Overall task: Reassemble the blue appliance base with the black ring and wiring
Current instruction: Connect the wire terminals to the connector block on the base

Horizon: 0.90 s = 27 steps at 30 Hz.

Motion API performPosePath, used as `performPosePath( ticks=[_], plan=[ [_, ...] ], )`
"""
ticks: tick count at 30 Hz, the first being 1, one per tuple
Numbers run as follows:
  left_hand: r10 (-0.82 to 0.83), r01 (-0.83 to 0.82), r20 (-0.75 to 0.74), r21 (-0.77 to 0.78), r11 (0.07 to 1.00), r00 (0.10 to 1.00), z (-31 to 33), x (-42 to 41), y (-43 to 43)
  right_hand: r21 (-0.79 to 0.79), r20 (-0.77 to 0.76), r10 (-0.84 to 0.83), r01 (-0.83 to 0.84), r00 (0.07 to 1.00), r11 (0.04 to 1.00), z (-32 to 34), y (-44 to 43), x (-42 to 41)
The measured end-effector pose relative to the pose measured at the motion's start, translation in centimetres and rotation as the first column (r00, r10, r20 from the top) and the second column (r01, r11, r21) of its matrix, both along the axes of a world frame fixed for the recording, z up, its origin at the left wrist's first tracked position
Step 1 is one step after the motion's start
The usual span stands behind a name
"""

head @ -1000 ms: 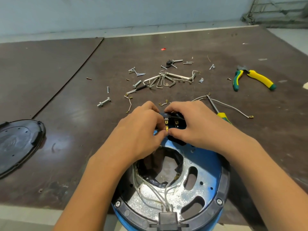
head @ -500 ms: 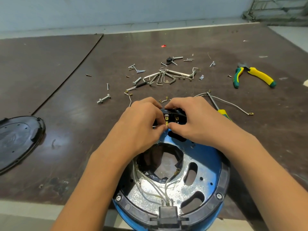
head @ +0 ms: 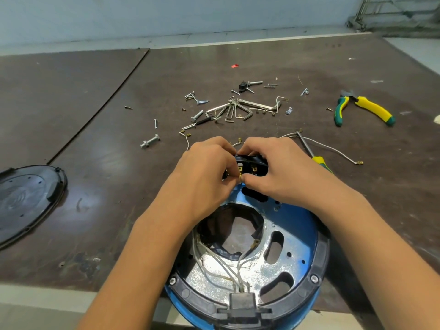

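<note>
The blue appliance base (head: 295,225) lies upside down at the near table edge, with a black ring (head: 319,260) around its rim. White wires (head: 214,270) run inside it to a black connector (head: 241,301) at the front. At the far rim sits a black terminal block (head: 252,166) with brass tabs. My left hand (head: 204,177) and my right hand (head: 278,172) meet there. Their fingertips pinch a small brass wire terminal (head: 240,176) against the block. The fingers hide most of the block.
A black cover plate (head: 26,201) lies at the left. Screws, bolts and hex keys (head: 228,110) are scattered beyond my hands. Green-yellow pliers (head: 364,109) lie at the far right. A yellow-handled screwdriver (head: 316,158) and a loose white wire (head: 333,151) lie beside my right hand.
Both hands stay at the terminal block with only small finger shifts. The whole scene has slid slightly down in view as my head tilted.
</note>
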<state>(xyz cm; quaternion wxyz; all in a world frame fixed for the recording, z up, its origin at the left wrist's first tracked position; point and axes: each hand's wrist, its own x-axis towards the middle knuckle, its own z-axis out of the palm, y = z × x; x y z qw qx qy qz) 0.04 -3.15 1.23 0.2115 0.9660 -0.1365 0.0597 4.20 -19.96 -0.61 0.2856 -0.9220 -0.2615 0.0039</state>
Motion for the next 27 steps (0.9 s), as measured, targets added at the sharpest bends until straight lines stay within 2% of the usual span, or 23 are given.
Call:
performPosePath(
  ticks=[9,17,19,21,24,26,27],
  plan=[
    [0.018,-0.018,0.005,0.046,0.999,1.000,-0.4,0.2,-0.2,-0.021,0.033,-0.010,0.010,0.999,1.000,0.0,0.2,0.1],
    [0.031,-0.032,0.019,0.022,0.999,0.999,-0.4,0.2,-0.2,-0.005,0.013,-0.013,0.013,1.000,1.000,-0.1,0.1,0.2],
    [0.033,-0.033,0.011,0.015,0.999,0.999,-0.5,0.2,0.0,0.071,-0.057,-0.009,0.013,0.998,0.997,-0.1,-0.2,0.5],
    [0.042,-0.042,0.008,0.017,0.999,0.999,-0.6,0.3,0.2,0.226,-0.176,-0.004,0.045,0.984,0.973,0.1,-1.1,1.3],
    [0.062,-0.062,0.014,0.003,0.998,0.998,-0.6,0.4,0.2,0.308,-0.176,-0.151,0.200,0.973,0.930,-0.2,-3.9,3.1],
    [0.065,-0.065,0.015,-0.007,0.998,0.998,-0.6,0.5,0.2,0.228,-0.128,-0.326,0.348,0.937,0.909,-0.8,-6.0,4.2],
    [0.064,-0.064,0.014,-0.007,0.998,0.998,-0.6,0.5,0.2,0.139,-0.106,-0.389,0.401,0.915,0.905,-1.2,-6.9,4.7]
  ],
)
